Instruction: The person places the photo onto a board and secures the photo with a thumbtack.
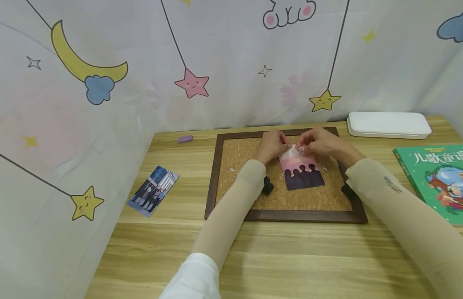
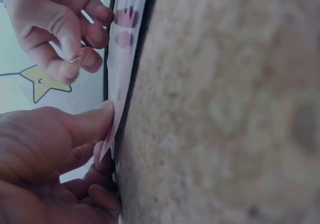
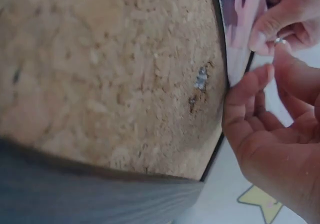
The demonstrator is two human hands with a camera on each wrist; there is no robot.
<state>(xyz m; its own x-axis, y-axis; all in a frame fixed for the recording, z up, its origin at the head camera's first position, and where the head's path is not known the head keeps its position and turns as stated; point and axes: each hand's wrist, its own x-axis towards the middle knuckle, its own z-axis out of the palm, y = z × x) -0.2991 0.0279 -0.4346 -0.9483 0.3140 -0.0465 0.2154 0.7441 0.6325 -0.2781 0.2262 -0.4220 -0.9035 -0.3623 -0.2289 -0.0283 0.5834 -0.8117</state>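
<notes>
A photo (image 1: 301, 169) of dark silhouettes under a pink sky lies on the cork board (image 1: 239, 166), which has a dark wooden frame. My left hand (image 1: 271, 145) pinches the photo's upper left corner, thumb on the picture side; in the left wrist view that corner of the photo (image 2: 120, 78) bends away from the cork. Just to the right, over the photo's top edge, my right hand (image 1: 319, 143) holds a tiny shiny thumbtack (image 3: 281, 41) at its fingertips. The right wrist view has the right hand (image 3: 260, 119) close beside the left hand (image 3: 295, 18).
A second photo (image 1: 153, 191) of a group of people lies on the table left of the board. Behind it is a small purple block (image 1: 185, 139). A white case (image 1: 389, 124) and a green children's book (image 1: 437, 182) are on the right. A patterned curtain (image 1: 231, 50) hangs behind.
</notes>
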